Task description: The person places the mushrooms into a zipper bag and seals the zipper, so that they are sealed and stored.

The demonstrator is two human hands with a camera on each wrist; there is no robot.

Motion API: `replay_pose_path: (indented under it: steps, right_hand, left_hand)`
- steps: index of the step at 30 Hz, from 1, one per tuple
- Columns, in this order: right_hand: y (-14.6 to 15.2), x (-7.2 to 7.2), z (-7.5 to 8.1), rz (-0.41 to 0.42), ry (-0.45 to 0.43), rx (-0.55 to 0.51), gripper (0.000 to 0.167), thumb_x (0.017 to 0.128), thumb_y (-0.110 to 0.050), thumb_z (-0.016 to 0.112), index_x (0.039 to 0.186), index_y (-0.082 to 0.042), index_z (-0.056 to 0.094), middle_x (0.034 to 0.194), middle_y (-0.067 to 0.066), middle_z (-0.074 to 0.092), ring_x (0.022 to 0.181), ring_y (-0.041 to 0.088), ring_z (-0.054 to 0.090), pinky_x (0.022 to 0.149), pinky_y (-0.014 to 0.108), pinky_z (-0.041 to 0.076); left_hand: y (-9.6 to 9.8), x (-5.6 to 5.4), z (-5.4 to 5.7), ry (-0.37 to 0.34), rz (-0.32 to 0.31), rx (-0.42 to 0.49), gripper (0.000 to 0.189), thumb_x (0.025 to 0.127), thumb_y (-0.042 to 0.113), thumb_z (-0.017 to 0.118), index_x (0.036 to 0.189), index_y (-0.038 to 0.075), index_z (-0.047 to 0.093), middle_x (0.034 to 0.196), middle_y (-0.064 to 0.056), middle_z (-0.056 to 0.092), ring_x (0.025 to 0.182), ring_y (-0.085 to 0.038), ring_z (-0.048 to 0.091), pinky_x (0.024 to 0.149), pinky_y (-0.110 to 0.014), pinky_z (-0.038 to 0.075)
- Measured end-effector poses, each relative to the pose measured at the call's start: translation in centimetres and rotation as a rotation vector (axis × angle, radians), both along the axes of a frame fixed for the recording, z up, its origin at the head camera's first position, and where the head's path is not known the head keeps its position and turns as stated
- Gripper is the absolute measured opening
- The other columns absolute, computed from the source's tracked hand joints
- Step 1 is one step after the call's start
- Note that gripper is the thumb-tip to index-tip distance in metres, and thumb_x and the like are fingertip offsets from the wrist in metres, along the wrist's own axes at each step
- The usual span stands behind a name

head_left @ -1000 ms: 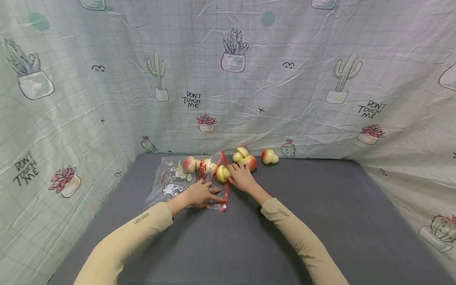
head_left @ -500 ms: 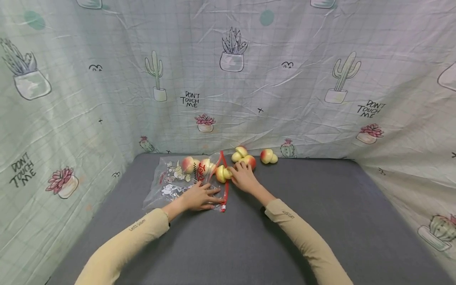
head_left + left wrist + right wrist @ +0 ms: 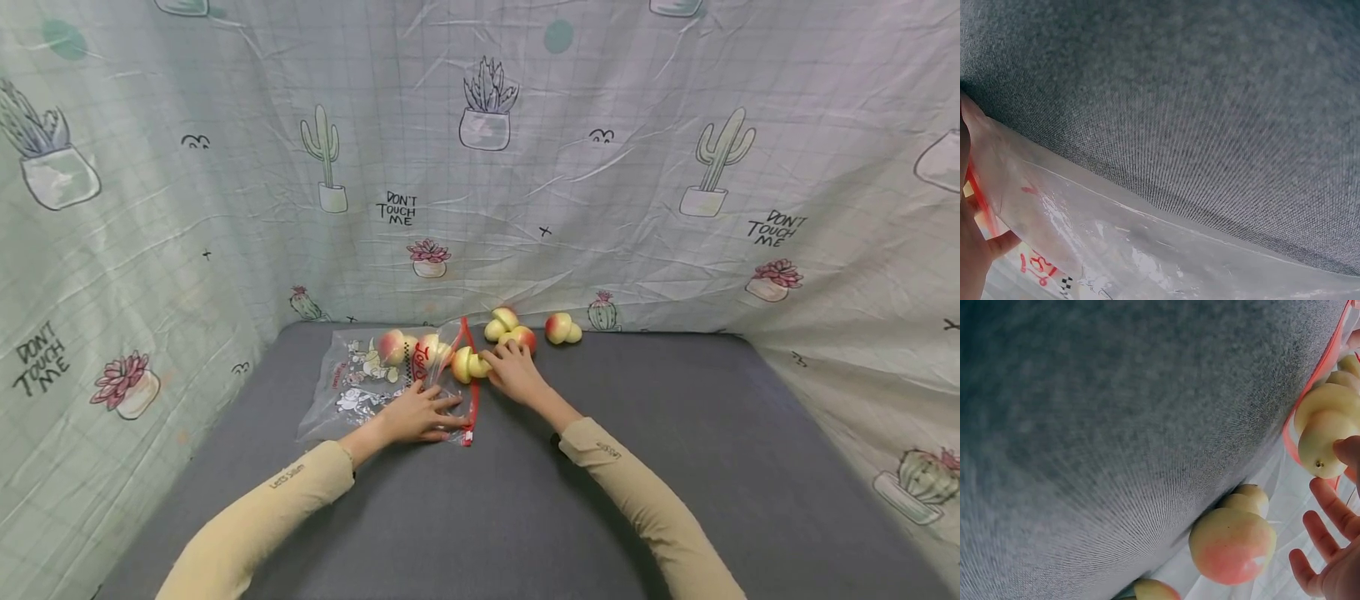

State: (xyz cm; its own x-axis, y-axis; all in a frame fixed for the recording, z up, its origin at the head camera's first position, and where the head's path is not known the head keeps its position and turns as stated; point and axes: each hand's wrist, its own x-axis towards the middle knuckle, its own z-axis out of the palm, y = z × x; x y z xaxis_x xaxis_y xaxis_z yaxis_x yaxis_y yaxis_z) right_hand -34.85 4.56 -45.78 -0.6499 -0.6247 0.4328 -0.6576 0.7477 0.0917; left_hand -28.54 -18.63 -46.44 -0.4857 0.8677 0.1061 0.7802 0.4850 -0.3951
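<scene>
A clear zip bag (image 3: pixel 324 408) with a red zip edge (image 3: pixel 474 400) lies flat, its mouth to the right. My left hand (image 3: pixel 420 415) rests on it near the mouth, fingers spread out. At the mouth is a yellow mushroom-shaped piece (image 3: pixel 463 367), cap inside the red edge and stem pointing out. My right hand (image 3: pixel 513 371) pinches that stem (image 3: pixel 1322 440) between thumb and forefinger, the other fingers (image 3: pixel 1319 534) held apart. Deeper in the bag lie more mushroom-shaped pieces with red-blushed caps (image 3: pixel 392 347).
Behind my right hand two similar pieces (image 3: pixel 502 323) sit close together, one partly covered by the fingers. Another mushroom-shaped piece (image 3: pixel 559 328) lies farther right, near the patterned cloth (image 3: pixel 551 267) that hangs behind the dark grey table (image 3: pixel 675 433).
My left hand has shifted slightly back on the bag and flattened. The right hand stays at the stem, the mushroom-shaped piece nearly in place. The view has turned slightly.
</scene>
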Motion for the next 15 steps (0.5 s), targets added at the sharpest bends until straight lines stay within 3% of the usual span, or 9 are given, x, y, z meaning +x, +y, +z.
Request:
replay_pose_path:
  steps: [7,15]
  right_hand:
    - [-0.39,-0.05,-0.05,-0.010,-0.024,-0.028,0.028,0.086,-0.022,0.058,0.113,-0.019,0.055,0.091,0.004,0.056,0.088,0.024,0.046,0.072,0.040,0.035]
    - [-0.76,-0.32,-0.20,-0.004,-0.023,-0.064,0.025,0.085,-0.022,0.059,0.110,-0.019,0.057,0.093,0.005,0.058,0.087,0.025,0.047,0.071,0.040,0.035]
  left_hand:
    - [-0.25,-0.11,-0.26,0.062,-0.022,-0.002,0.041,0.086,0.051,0.046,0.127,0.044,0.045,0.129,0.003,0.053,0.095,-0.021,0.052,0.071,-0.041,0.041]
    - [-0.11,-0.21,-0.62,0.063,-0.029,0.006,0.039,0.088,0.050,0.045,0.127,0.043,0.045,0.129,0.002,0.053,0.096,-0.022,0.053,0.072,-0.041,0.043]
